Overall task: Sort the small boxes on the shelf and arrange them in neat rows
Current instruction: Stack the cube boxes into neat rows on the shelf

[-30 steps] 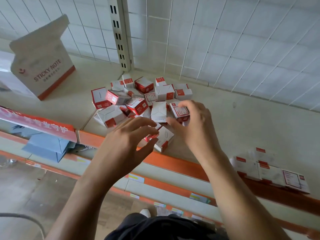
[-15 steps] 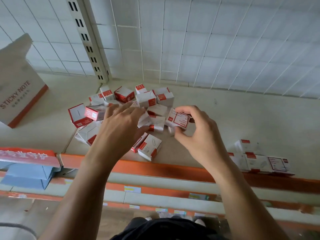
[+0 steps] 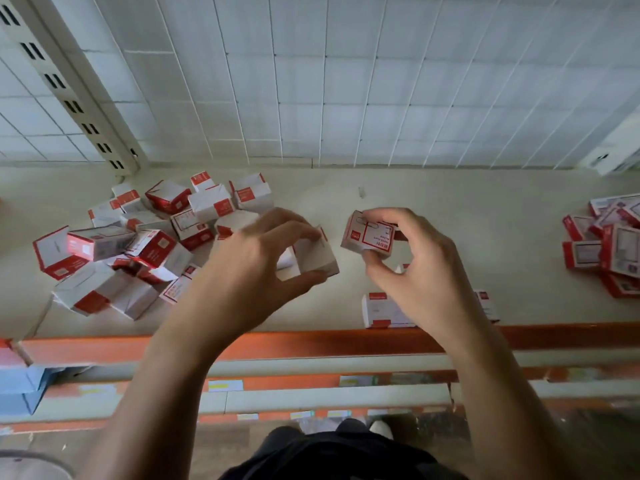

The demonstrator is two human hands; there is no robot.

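Pale cream shelf (image 3: 450, 202) with an orange front lip (image 3: 277, 344), a white wire grid panel (image 3: 346, 81) behind it and a slotted upright (image 3: 69, 98) at back left. A messy heap of small boxes (image 3: 156, 244), red and white, sits on the left of the shelf, another bunch (image 3: 609, 247) at far right, and a couple by the front edge (image 3: 381, 311). Left hand (image 3: 256, 271) grips a white box (image 3: 317, 258) over the shelf, right hand (image 3: 415, 271) pinches a labelled box (image 3: 369, 237) just beside it. Blue cartons (image 3: 20, 389) on a lower shelf, bottom left
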